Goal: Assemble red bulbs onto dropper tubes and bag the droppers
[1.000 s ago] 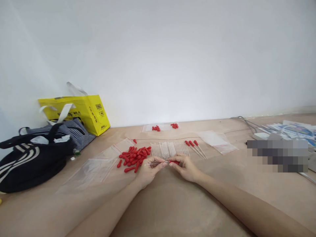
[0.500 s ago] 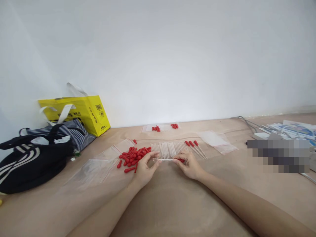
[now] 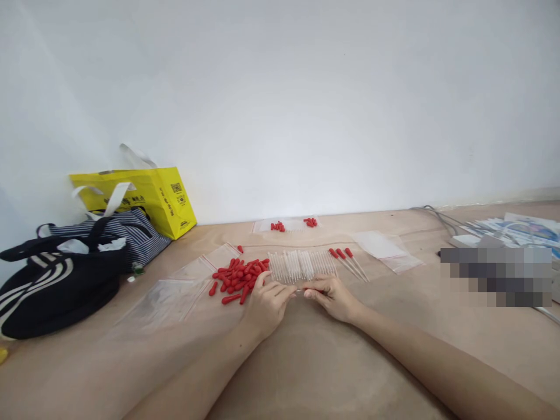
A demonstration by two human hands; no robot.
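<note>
A thin glass dropper tube (image 3: 299, 290) spans the short gap between my hands, mostly hidden by the fingers. My left hand (image 3: 270, 300) is closed around one end, its back turned up. At the other end my right hand (image 3: 330, 296) pinches it; the red bulb seen there earlier is now covered. Just beyond the hands lies a row of clear glass tubes (image 3: 297, 265). A heap of red rubber bulbs (image 3: 238, 277) is spread beside my left hand. Several finished-looking droppers with red bulbs (image 3: 349, 253) lie past my right hand.
Clear zip bags (image 3: 168, 300) lie at left, another bag (image 3: 385, 251) at right. By the wall, one more bag (image 3: 262, 225) has small red bulbs (image 3: 310, 222) on it. A yellow bag (image 3: 175, 204) and a black bag (image 3: 65, 291) stand far left; papers (image 3: 525, 230) and cables lie right.
My left hand has rolled over the tube, its back now up and its fingers closer to my right hand. Less of the tube shows. My right hand has barely moved.
</note>
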